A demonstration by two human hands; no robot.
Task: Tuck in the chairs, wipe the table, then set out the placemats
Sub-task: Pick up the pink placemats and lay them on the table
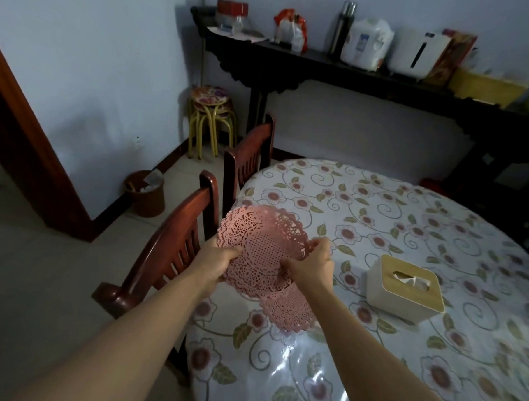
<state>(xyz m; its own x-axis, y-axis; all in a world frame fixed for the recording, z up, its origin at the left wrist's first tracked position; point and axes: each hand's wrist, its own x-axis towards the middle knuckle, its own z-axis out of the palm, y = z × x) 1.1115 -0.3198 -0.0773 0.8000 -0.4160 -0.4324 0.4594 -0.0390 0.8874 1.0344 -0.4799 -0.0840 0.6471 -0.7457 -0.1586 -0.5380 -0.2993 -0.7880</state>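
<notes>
Floral plastic covers the round surface (378,205), two chairs (176,242) tucked at its left edge. Both my hands hold the pink lace placemats (264,245) above that edge: left hand (221,259) gripping the stack, right hand (312,260) pinching the top one; another lies below. Interlocked lace could snag, lifting two together, I think.

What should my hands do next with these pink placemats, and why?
Probably peel off the top mat and lay it flat in front of the near chair. Both the left hand and right hand grip the pink lace placemats bunched above the table edge, and none visibly lies flat yet.
</notes>
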